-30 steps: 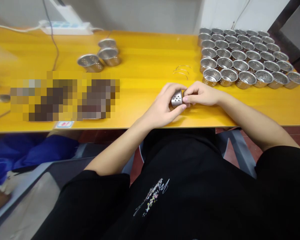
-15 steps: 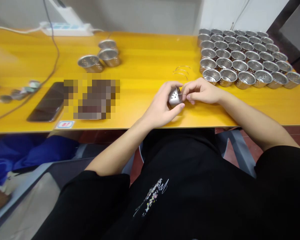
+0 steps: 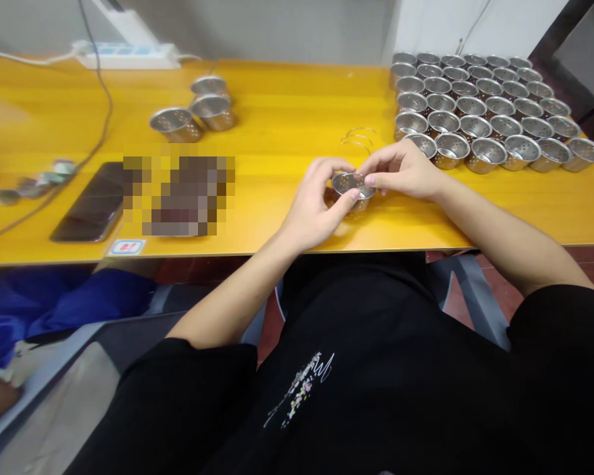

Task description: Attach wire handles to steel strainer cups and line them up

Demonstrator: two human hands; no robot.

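Note:
A small perforated steel cup stands mouth-up on the yellow table near its front edge. My left hand curls round the cup's left side, thumb at its rim. My right hand pinches the rim from the right with its fingertips. Both hands are closed on this one cup. Thin wire rings lie on the table just behind my hands.
Several rows of matching steel cups fill the table's right rear. Three more cups stand at the left rear. A dark phone, a cable and a white power strip lie to the left.
The cup was held on its side with its perforated bottom showing; now it is turned mouth-up and sits on the table. Both hands have shifted slightly away from me.

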